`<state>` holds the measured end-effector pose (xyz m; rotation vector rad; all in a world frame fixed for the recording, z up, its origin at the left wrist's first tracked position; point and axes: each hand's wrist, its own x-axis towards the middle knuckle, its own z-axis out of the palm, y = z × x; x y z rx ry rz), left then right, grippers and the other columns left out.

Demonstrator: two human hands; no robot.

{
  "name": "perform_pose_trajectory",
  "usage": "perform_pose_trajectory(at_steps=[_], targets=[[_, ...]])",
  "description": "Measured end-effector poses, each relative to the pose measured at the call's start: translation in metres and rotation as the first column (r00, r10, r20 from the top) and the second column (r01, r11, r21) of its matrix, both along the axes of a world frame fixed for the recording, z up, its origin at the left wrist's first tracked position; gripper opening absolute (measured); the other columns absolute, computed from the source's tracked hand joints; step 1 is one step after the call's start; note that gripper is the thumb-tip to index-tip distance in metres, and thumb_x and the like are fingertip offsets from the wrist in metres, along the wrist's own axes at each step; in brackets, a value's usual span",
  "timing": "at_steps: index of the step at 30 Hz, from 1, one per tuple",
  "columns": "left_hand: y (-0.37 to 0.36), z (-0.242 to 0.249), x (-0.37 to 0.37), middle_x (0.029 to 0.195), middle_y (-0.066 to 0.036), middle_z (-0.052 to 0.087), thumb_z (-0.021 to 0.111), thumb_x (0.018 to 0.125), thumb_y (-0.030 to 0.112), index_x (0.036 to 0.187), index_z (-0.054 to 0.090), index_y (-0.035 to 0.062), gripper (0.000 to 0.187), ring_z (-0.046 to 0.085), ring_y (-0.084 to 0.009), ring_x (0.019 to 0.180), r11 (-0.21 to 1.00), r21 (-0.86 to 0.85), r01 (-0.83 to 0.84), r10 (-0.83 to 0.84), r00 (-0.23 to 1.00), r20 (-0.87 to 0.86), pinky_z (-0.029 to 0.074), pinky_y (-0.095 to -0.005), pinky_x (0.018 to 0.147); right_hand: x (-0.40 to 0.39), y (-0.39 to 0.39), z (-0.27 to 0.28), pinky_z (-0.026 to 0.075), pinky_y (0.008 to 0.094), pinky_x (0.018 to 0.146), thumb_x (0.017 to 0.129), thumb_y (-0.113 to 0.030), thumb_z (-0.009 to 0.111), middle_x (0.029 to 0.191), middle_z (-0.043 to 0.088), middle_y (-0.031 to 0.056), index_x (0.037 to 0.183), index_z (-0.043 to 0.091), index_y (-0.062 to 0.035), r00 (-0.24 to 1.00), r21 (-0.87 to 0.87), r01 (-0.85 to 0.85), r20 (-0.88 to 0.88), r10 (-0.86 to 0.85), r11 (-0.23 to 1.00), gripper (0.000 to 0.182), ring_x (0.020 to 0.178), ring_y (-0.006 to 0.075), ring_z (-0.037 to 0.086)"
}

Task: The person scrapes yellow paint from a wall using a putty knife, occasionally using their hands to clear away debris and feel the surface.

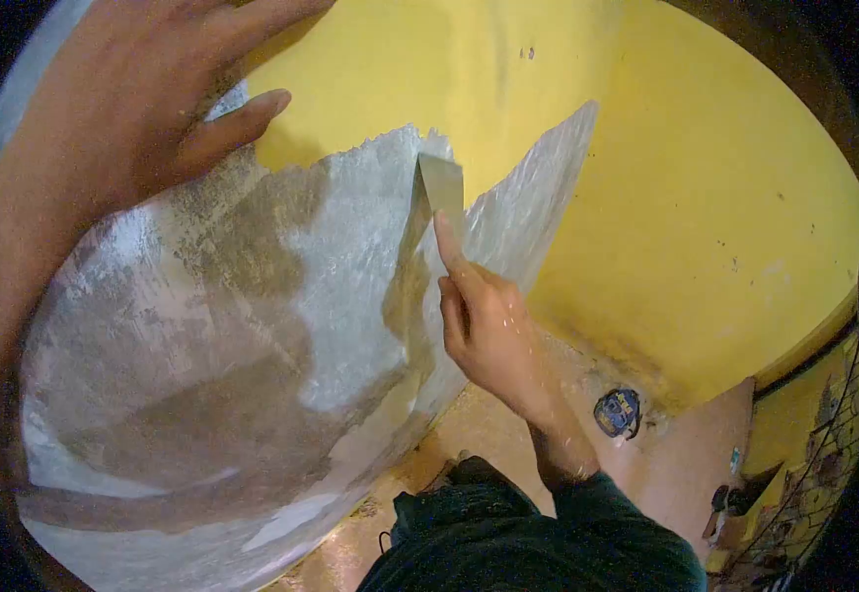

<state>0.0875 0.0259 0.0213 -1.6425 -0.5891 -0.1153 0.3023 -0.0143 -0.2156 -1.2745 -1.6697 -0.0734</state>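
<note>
My right hand (493,331) is closed round a putty knife (442,183), index finger stretched along its metal blade. The blade lies against the wall, near the jagged upper edge of a grey-white coated area (355,242). Above that edge the wall is bare yellow paint (370,74). At the upper left, my left hand (168,84) is spread in front of the wall, thumb and fingers apart and nothing seen in it. Its fingertips run partly out of the picture at the top.
The yellow wall (706,207) continues on the right past a corner, with small chips and marks. On the floor (691,434) below stands a dark blue bucket or bag (618,411) with yellow lettering. Dark items (735,496) lie at the lower right.
</note>
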Motion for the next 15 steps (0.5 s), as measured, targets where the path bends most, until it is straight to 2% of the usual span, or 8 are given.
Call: perform_pose_trajectory(at_steps=[2, 4, 8, 11, 13, 15], targets=[[0.002, -0.002, -0.003, 0.153, -0.023, 0.047, 0.064, 0.098, 0.048, 0.139, 0.056, 0.0102, 0.056, 0.038, -0.0380, 0.149, 0.999, -0.039, -0.007, 0.008, 1.000, 0.023, 0.030, -0.0585, 0.126, 0.002, -0.003, 0.007, 0.050, 0.0500, 0.068, 0.097, 0.003, 0.058, 0.078, 0.060, 0.0310, 0.163, 0.038, -0.0088, 0.999, -0.010, -0.049, -0.010, 0.049, 0.999, 0.070, 0.069, 0.0456, 0.062], [0.011, -0.003, -0.010, 0.152, -0.023, 0.047, 0.066, 0.098, 0.048, 0.138, 0.056, 0.0099, 0.056, 0.039, -0.0379, 0.149, 0.990, 0.077, 0.117, -0.112, 0.992, -0.066, 0.031, -0.0583, 0.125, 0.009, -0.001, 0.025, 0.050, 0.0498, 0.068, 0.097, 0.003, 0.057, 0.079, 0.061, 0.0305, 0.163, 0.038, -0.0080, 0.999, -0.150, -0.045, -0.031, 0.041, 0.988, 0.069, 0.070, 0.0470, 0.062], [0.012, -0.002, -0.010, 0.150, -0.023, 0.048, 0.065, 0.099, 0.049, 0.138, 0.056, 0.0095, 0.056, 0.040, -0.0380, 0.148, 0.994, 0.064, 0.093, -0.090, 0.995, -0.054, 0.031, -0.0582, 0.125, 0.005, -0.010, 0.004, 0.051, 0.0484, 0.070, 0.097, 0.003, 0.056, 0.080, 0.061, 0.0301, 0.162, 0.040, -0.0068, 0.996, -0.087, -0.088, 0.021, 0.090, 0.992, 0.068, 0.070, 0.0457, 0.061], [0.008, -0.002, -0.007, 0.149, -0.023, 0.049, 0.065, 0.098, 0.049, 0.138, 0.056, 0.0091, 0.057, 0.040, -0.0380, 0.148, 0.996, 0.074, 0.055, -0.049, 0.996, -0.078, 0.032, -0.0584, 0.125, 0.009, 0.004, 0.010, 0.051, 0.0475, 0.071, 0.097, 0.003, 0.056, 0.080, 0.061, 0.0295, 0.162, 0.040, -0.0065, 0.998, -0.050, -0.043, -0.047, 0.040, 0.998, 0.067, 0.070, 0.0442, 0.061], [0.007, -0.002, -0.008, 0.149, -0.023, 0.049, 0.066, 0.098, 0.049, 0.138, 0.056, 0.0090, 0.058, 0.041, -0.0380, 0.148, 0.996, 0.028, 0.087, -0.085, 0.994, -0.066, 0.032, -0.0584, 0.125, 0.007, 0.010, 0.010, 0.051, 0.0479, 0.071, 0.097, 0.003, 0.056, 0.080, 0.060, 0.0291, 0.162, 0.040, -0.0068, 0.999, -0.004, -0.013, 0.034, 0.013, 1.000, 0.068, 0.069, 0.0438, 0.060], [0.010, 0.001, -0.008, 0.149, -0.023, 0.049, 0.066, 0.098, 0.050, 0.138, 0.056, 0.0092, 0.058, 0.041, -0.0380, 0.148, 0.998, 0.033, 0.058, -0.056, 0.995, -0.081, 0.032, -0.0586, 0.125, 0.004, -0.003, 0.006, 0.050, 0.0484, 0.070, 0.097, 0.003, 0.056, 0.080, 0.060, 0.0290, 0.162, 0.039, -0.0069, 0.999, -0.045, -0.047, 0.006, 0.047, 0.998, 0.068, 0.069, 0.0443, 0.060]])
